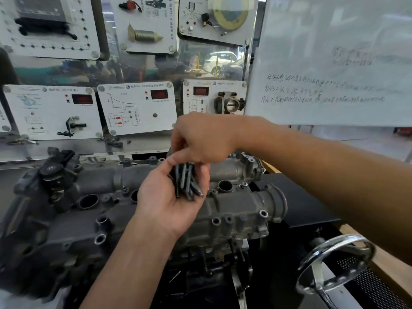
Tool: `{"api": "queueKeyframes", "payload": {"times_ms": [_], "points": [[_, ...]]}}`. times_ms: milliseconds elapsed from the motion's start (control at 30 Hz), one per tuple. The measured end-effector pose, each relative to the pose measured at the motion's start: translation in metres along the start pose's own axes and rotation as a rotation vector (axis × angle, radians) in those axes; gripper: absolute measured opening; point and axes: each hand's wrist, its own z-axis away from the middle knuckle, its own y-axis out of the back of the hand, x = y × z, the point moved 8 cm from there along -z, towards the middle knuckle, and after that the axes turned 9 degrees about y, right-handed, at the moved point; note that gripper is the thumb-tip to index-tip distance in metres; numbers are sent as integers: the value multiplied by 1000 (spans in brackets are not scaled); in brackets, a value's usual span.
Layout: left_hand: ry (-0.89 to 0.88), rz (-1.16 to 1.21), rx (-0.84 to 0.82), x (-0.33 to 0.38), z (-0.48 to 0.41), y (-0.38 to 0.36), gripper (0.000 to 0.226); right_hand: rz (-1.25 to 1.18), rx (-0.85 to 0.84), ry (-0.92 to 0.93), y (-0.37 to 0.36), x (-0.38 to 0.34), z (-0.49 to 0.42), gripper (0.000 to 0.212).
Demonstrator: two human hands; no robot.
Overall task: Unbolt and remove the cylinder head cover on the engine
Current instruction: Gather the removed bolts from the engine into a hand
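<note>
Here, nearest and to the right of the cylinder head cover [236,204], a chromed handwheel [343,237] stands on the engine stand. Over the middle of the cover the left hand [165,204] lies palm up, its fingers curled round a bundle of long dark bolts [187,181]. Just above, the right hand [200,137] reaches down, its fingers bunched together and pinching the upper ends of the bolts. The cover itself sits on the engine beneath both hands, with open bolt holes along its near edge. Behind the cover stand white training panels [138,108], and to their right a whiteboard [334,63] with handwriting.
</note>
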Motion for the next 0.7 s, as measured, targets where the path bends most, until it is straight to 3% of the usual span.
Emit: {"api": "queueKeyframes", "payload": {"times_ms": [67, 133, 200, 267, 333, 500, 600, 700], "points": [[9, 35, 5, 0, 0, 0, 32, -65, 159, -61, 15, 21, 9, 33], [5, 51, 17, 0, 1, 0, 28, -92, 290, -250, 29, 67, 24, 45], [13, 32, 19, -2, 2, 1, 23, 17, 171, -453, 16, 109, 39, 54], [24, -15, 23, -4, 1, 2, 21, 13, -27, -537, -19, 126, 49, 56], [33, -49, 25, -4, 1, 0, 24, -20, -90, -549, -45, 130, 51, 52], [15, -73, 44, -2, 0, 0, 21, 112, -21, -518, -44, 131, 44, 16], [13, -82, 33, -1, 1, -1, 16, 84, 45, -466, -22, 126, 47, 22], [0, -84, 21, -1, 0, 0, 21, 80, 261, -340, 31, 103, 54, 25]]}}
